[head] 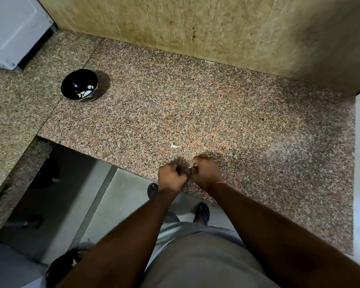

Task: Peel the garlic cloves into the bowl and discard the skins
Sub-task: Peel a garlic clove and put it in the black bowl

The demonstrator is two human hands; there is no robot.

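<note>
Left hand (170, 178) and right hand (205, 171) curled together, pinching garlic clove (190, 167) mid-peel; skin scrap (176, 146) just beyond; bowl (79, 86) far left, contents unclear

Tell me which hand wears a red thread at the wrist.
The right hand: a red thread circles its wrist. The left hand has a bare wrist. Both are curled together at the counter edge.

Your curled hands (187, 173) hide most of the garlic clove (190, 166); the bowl's (79, 85) contents are too dark to tell.
</note>
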